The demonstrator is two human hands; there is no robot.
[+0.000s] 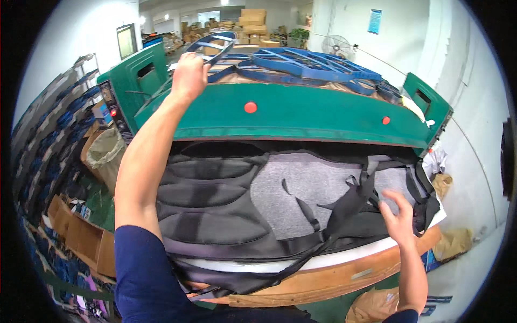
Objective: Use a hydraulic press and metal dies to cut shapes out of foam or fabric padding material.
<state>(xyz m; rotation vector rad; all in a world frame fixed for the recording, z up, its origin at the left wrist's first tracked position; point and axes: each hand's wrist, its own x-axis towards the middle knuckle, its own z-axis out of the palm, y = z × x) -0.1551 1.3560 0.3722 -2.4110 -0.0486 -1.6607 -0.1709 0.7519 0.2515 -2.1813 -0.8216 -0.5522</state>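
Observation:
My left hand (189,75) is raised over the green machine beam, its fingers closed on a blue-edged cutting die (229,37) with pale crossbars. My right hand (397,215) hovers at the right over the bed, fingers curved and apart, with nothing seen in it; loose black straps (353,202) are nearest to it. Under the beam lies a large layered piece of black and grey fabric (301,177). Its left part has padded black sections, and the rest is heathered grey with black webbing. A white board (237,265) shows beneath its front edge.
The green press beam (307,110) with red buttons (250,107) spans the far side. More blue cutting dies (318,64) lie on top. Racks of dies (54,134), a sack (105,151) and an open cardboard box (81,231) stand left. A wooden table edge (323,280) runs along the front.

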